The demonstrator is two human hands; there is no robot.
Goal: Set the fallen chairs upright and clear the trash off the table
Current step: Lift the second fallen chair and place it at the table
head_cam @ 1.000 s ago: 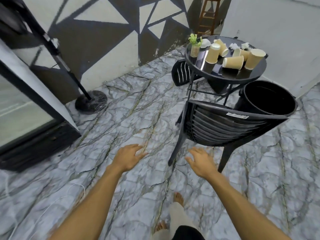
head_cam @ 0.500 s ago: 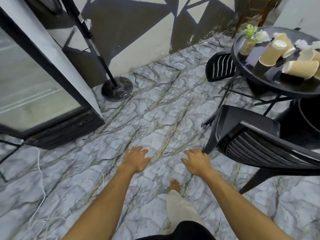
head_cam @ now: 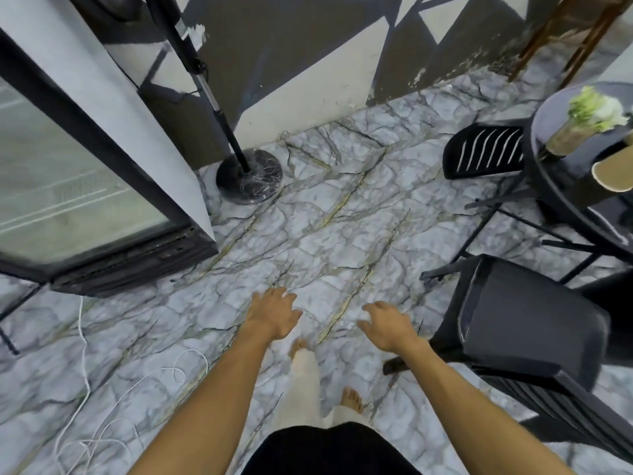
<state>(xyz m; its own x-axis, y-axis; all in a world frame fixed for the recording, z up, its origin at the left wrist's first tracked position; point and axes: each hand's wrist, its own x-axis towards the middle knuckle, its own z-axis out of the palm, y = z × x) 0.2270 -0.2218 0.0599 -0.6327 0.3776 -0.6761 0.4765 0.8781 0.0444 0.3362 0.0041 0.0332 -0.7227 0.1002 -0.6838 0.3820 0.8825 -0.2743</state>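
Nearby, black chair [head_cam: 527,330] stands upright, backrest toward camera, beside empty right hand [head_cam: 388,325].

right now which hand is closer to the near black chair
Right. The right hand is open just beside the chair, which stands on that side; the left hand is further away over bare floor.

Chair [head_cam: 527,323] right of hands, table [head_cam: 548,186] behind it (second chair [head_cam: 483,152] beyond); fridge [head_cam: 85,186] left.

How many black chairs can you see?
2. One chair stands upright at the lower right, just beside the right hand. The other chair is further back, its slatted part showing left of the round table. More may be hidden outside the picture.
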